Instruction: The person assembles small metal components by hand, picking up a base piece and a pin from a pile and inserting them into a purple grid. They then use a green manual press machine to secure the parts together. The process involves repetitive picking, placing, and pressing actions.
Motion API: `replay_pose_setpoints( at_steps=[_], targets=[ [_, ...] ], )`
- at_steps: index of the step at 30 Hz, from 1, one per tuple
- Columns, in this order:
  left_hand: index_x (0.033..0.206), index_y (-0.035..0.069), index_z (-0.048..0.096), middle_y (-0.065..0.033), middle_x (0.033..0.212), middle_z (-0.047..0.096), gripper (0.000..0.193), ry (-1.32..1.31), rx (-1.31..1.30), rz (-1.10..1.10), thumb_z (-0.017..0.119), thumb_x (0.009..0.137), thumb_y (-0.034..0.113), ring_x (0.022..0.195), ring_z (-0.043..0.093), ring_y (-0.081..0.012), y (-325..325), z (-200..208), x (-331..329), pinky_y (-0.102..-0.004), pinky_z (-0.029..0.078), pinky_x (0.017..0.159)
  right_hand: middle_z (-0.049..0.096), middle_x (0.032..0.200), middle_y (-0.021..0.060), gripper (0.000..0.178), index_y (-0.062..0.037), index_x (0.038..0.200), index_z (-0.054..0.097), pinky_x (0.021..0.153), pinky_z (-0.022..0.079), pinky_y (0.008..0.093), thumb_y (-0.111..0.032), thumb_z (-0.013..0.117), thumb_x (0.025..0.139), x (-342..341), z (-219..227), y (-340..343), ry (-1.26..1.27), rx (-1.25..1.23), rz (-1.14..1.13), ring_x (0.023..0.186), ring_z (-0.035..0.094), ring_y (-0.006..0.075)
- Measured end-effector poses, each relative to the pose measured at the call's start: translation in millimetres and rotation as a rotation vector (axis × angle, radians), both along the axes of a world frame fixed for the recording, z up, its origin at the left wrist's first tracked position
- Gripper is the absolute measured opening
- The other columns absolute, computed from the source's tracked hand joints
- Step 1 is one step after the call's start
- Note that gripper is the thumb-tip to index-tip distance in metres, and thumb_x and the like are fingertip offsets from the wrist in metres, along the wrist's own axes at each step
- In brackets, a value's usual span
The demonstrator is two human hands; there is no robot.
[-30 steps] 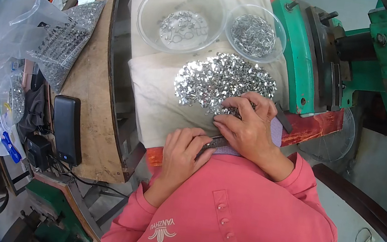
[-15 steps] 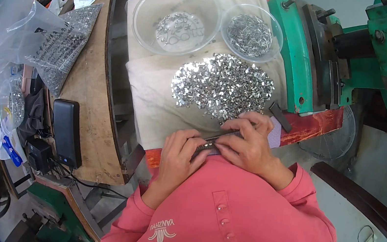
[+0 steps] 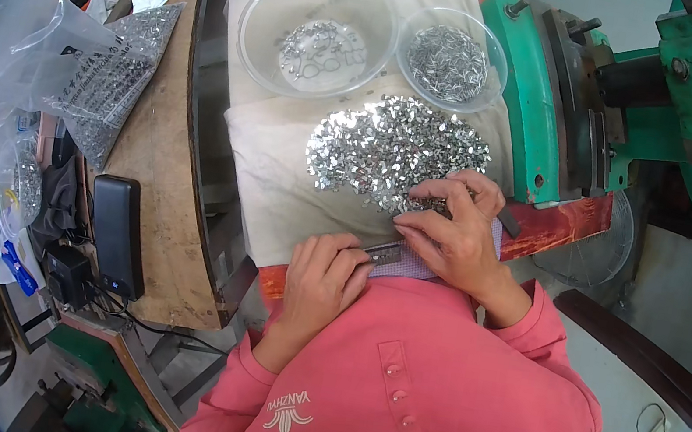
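Working over a cloth-covered desk in the head view, a person in a pink shirt (image 3: 423,359) has both hands low in front of the body. The left hand (image 3: 322,282) has its fingers clenched on the near end of a dark metal strip (image 3: 386,253), which lies slantwise over a checked purple cloth (image 3: 410,264). The right hand (image 3: 457,232) is bent at the lower right edge of a pile of small shiny metal pieces (image 3: 399,151); whether its fingers grasp a piece, I cannot tell. The pile spreads on the pale cloth (image 3: 268,171), just below a large clear bowl (image 3: 259,31) with a few pieces in it and a smaller bowl (image 3: 499,61) full of thin metal pins. A dark bar (image 3: 509,222) lies just beside the right hand, near a green machine (image 3: 540,159). On a wooden desk (image 3: 172,227) at left stands a black box (image 3: 120,229).
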State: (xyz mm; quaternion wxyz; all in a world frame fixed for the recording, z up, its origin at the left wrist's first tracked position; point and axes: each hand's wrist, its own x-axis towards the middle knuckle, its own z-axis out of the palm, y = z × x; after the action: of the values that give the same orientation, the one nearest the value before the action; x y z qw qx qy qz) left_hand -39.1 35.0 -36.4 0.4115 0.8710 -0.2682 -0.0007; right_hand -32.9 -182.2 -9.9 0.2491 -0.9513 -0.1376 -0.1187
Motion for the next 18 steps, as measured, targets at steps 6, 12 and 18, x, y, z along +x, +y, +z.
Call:
replay_pose_setpoints(
  at_steps=[6, 12, 18],
  targets=[
    [0.087, 0.008, 0.066, -0.0033, 0.096, 0.063, 0.02, -0.185, 0.121, -0.07, 0.078, 0.071, 0.01, 0.086, 0.061, -0.0221, -5, 10, 5, -0.0354, 0.045, 0.072, 0.062, 0.112, -0.0057, 0.011, -0.0185, 0.082, 0.073, 0.094, 0.028, 0.0439, -0.019, 0.078, 0.071, 10, -3, 3, -0.009, -0.046, 0.058, 0.115, 0.047, 0.0249],
    [0.083, 0.007, 0.064, -0.0022, 0.094, 0.063, 0.016, -0.242, 0.18, -0.15, 0.075, 0.072, 0.008, 0.085, 0.061, -0.0203, -9, 12, 11, -0.0354, 0.045, 0.073, 0.06, 0.113, -0.0039, 0.008, -0.0162, 0.078, 0.069, 0.096, 0.029, 0.0427, -0.019, 0.074, 0.071, 18, -7, 10, -0.053, -0.101, 0.114, 0.116, 0.046, 0.0236],
    [0.082, 0.007, 0.064, -0.0039, 0.093, 0.063, 0.017, -0.089, 0.072, -0.054, 0.076, 0.069, 0.005, 0.082, 0.06, -0.0234, -6, 23, 19, -0.0366, 0.045, 0.072, 0.06, 0.113, -0.0031, 0.008, -0.0152, 0.076, 0.065, 0.096, 0.03, 0.0414, -0.019, 0.071, 0.073, 24, -6, 16, -0.076, -0.147, 0.143, 0.117, 0.046, 0.0225]
  ],
)
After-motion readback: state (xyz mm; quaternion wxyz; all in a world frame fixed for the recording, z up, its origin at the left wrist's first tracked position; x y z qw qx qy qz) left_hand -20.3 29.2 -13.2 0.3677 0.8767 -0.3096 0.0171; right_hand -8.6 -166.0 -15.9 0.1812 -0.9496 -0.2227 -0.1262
